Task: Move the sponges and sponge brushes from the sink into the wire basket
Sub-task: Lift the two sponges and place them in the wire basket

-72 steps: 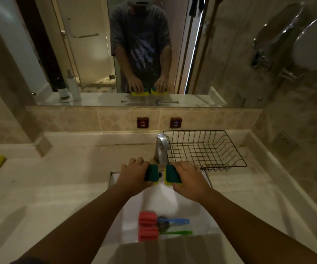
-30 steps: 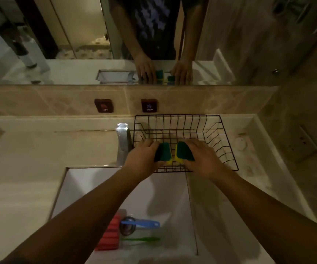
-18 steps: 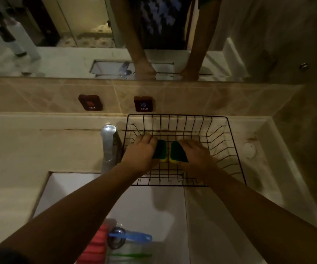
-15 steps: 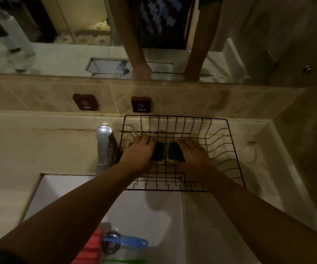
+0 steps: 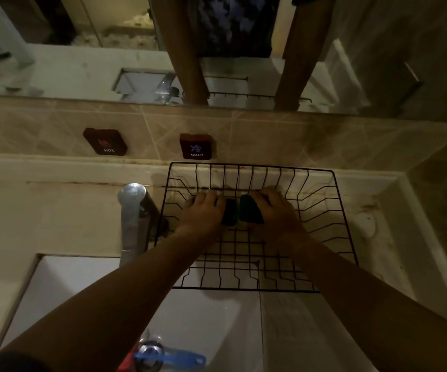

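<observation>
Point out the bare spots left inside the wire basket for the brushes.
The wire basket is bare along its near edge and right side. The far middle is crowded: left hand and right hand each hold a green sponge there.

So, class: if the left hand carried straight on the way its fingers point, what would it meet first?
Probably the far wall of the wire basket: the left hand, holding a green sponge, points toward it. Depth is hard to judge here.
</observation>
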`<state>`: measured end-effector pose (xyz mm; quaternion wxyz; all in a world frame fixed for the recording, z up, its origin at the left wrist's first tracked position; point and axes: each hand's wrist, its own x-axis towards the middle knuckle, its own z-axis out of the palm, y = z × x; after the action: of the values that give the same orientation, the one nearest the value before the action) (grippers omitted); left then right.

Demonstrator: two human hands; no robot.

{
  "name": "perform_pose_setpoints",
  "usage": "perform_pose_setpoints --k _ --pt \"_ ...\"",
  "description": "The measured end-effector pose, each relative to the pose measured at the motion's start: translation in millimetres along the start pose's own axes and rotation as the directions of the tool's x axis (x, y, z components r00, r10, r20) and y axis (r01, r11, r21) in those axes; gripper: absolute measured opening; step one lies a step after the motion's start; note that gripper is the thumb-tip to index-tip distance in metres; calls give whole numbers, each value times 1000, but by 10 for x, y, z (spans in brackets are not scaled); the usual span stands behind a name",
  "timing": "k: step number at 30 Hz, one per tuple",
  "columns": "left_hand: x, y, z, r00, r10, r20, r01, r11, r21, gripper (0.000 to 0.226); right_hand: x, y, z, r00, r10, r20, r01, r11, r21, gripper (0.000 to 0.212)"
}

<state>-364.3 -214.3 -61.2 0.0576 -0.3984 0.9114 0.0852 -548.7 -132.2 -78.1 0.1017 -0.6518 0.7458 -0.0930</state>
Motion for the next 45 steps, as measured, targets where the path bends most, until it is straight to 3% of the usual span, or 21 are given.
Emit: perform_pose_setpoints --k 4,26,34,45 --pt "42 -16 62 998 17 -56 -14 998 61 69 -24 14 -8 999 -18 -42 18 1000 11 78" --pt "146 -84 44 987 -6 -162 0 999 -36 59 68 30 -19 974 -128 -187 112 989 -95 56" --pt "111 -98 35 988 -18 -151 4 996 -93 71 45 -29 -37 989 -49 -140 43 998 -45 57" --pt "137 -54 94 987 -32 -158 26 999 -39 57 98 -46 -62 990 -89 -109 87 996 -23 55"
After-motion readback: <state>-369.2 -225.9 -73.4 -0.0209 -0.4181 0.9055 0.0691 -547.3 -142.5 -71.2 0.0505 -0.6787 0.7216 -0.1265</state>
